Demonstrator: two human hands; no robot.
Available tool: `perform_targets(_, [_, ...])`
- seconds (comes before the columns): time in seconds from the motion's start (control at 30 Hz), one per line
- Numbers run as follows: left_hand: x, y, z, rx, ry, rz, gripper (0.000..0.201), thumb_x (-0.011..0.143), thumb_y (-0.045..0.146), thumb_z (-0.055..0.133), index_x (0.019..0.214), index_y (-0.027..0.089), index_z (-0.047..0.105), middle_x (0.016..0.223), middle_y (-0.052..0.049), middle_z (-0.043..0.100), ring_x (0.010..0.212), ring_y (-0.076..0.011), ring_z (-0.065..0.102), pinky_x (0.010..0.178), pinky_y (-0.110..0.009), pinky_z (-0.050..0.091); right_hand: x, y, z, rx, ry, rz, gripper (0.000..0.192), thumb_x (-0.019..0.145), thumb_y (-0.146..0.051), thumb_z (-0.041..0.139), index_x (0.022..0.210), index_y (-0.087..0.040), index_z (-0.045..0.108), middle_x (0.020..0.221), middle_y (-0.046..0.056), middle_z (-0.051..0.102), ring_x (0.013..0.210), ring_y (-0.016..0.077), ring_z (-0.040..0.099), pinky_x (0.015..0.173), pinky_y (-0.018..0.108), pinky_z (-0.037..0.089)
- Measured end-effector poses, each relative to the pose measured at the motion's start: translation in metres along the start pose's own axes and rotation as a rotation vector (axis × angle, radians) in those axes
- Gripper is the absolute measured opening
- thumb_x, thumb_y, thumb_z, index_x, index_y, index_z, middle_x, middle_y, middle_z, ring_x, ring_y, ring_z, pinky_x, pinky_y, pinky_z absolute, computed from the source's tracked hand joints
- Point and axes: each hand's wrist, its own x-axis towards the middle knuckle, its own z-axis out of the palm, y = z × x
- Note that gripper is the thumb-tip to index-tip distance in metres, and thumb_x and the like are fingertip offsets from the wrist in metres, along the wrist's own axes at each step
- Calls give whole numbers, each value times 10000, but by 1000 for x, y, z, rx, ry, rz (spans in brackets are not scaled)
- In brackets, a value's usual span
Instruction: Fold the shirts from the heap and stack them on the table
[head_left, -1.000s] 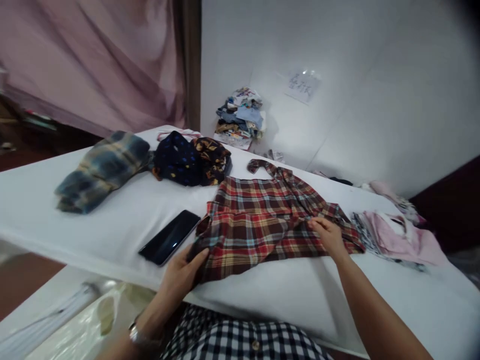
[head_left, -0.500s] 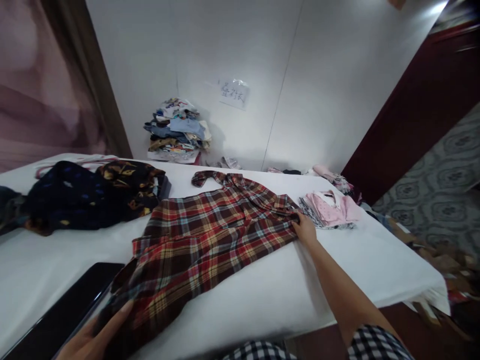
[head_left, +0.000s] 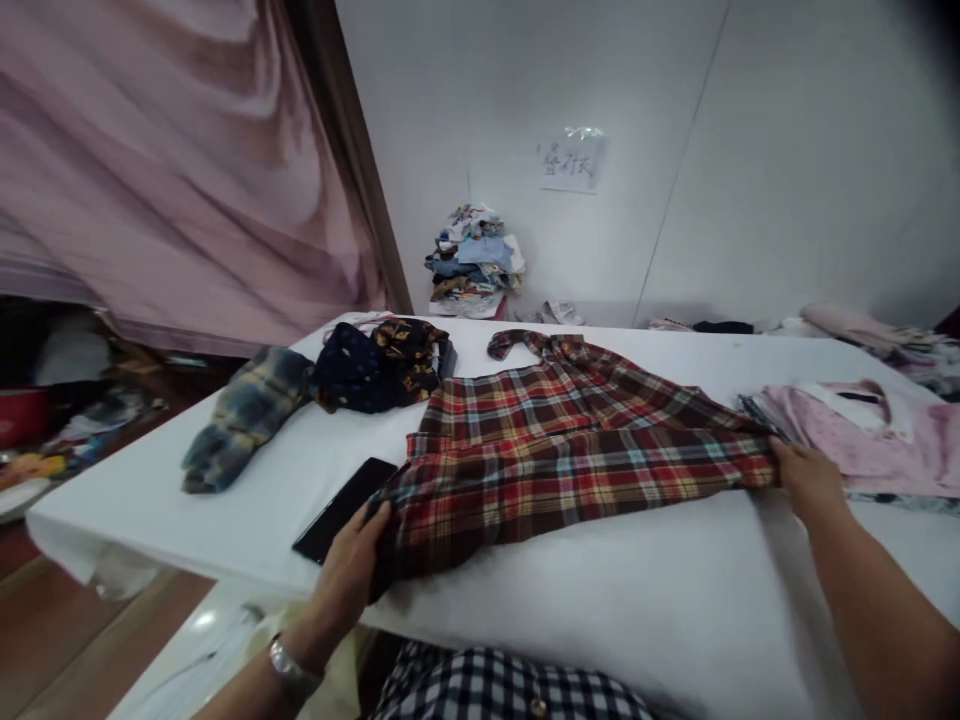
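A red, brown and yellow plaid shirt (head_left: 555,455) lies stretched sideways across the white-covered table. My left hand (head_left: 351,555) grips its near left end, fingers closed on the cloth. At the other end, my right hand (head_left: 814,485) is closed on the shirt's right edge. One sleeve (head_left: 517,343) curls out on the far side of the shirt. A black phone-like slab (head_left: 341,508) lies just beyond my left hand. Close to my right hand is a folded pink garment (head_left: 855,430) on top of other folded clothes.
Dark patterned clothes (head_left: 360,370) and a blue-grey plaid bundle (head_left: 247,415) lie at the left of the table (head_left: 180,535). A tall clothes pile (head_left: 476,262) stands by the wall. More garments (head_left: 862,325) lie at the back right. A pink curtain (head_left: 225,160) hangs at the left.
The view has swung to the left. The shirt's near edge is pulled straighter and flatter between my hands, which both keep hold of it.
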Motion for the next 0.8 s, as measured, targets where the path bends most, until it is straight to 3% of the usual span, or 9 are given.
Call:
perform_targets(0.07, [1, -9, 1, -66, -162, -159, 206, 757, 373, 599, 896, 233, 658, 889, -72, 763, 969, -284, 716, 817, -375, 587, 3, 5, -3, -43, -62, 99, 366, 861, -425, 482, 814, -160, 730, 815, 187, 672, 840, 325, 619, 715, 408, 435])
perform_targets(0.13, [3, -17, 1, -99, -243, -254, 156, 760, 326, 616, 876, 229, 652, 832, -74, 760, 867, -285, 734, 763, -391, 595, 3, 3, -6, -99, -120, 181, 416, 860, -482, 470, 785, -154, 716, 855, 204, 677, 869, 336, 615, 705, 405, 430])
perform_targets(0.33, [9, -21, -9, -150, -346, -272, 214, 754, 378, 713, 899, 225, 677, 889, -51, 776, 860, -239, 736, 828, -323, 576, -1, -2, -10, -149, -92, 197, 400, 846, -522, 476, 715, -202, 678, 790, 123, 685, 814, 291, 622, 676, 368, 430])
perform_targets(0.43, [12, -12, -9, -166, -370, -290, 320, 774, 491, 693, 908, 201, 698, 914, -75, 775, 879, -235, 734, 847, -312, 572, -1, 2, -9, -177, -108, 175, 388, 838, -512, 496, 766, -190, 700, 810, 138, 695, 810, 293, 631, 676, 380, 437])
perform_targets(0.53, [16, -7, -2, -191, -388, -319, 301, 793, 472, 656, 898, 192, 687, 878, -95, 767, 830, -246, 738, 831, -360, 583, -5, 4, -7, -146, -59, 150, 380, 836, -480, 515, 870, -166, 726, 900, 184, 709, 818, 300, 644, 684, 397, 447])
perform_targets(0.6, [21, -7, 4, -153, -331, -196, 267, 806, 445, 617, 900, 199, 664, 851, -83, 758, 803, -243, 735, 806, -371, 584, -9, 5, -5, -124, -3, 134, 363, 839, -459, 509, 843, -173, 733, 871, 189, 710, 774, 296, 646, 656, 399, 447])
perform_targets(0.67, [30, -11, 5, -10, -201, 20, 281, 814, 462, 566, 895, 204, 642, 815, -56, 746, 816, -242, 726, 781, -356, 576, -13, 4, -4, -138, 19, 127, 339, 831, -440, 507, 749, -193, 724, 789, 165, 704, 712, 290, 641, 611, 391, 443])
perform_targets(0.73, [41, -16, 1, 257, -113, 194, 277, 805, 464, 525, 813, 207, 628, 747, -38, 729, 808, -251, 714, 754, -341, 559, -14, 1, -5, -181, -7, 116, 334, 827, -431, 504, 688, -204, 705, 753, 139, 702, 687, 280, 641, 594, 377, 446])
perform_targets(0.8, [51, -19, -10, 550, -123, 294, 246, 795, 429, 502, 748, 217, 617, 691, -38, 714, 768, -258, 707, 734, -338, 539, -13, -4, -8, -226, -63, 110, 335, 837, -422, 491, 718, -202, 714, 783, 129, 714, 711, 273, 653, 618, 370, 466])
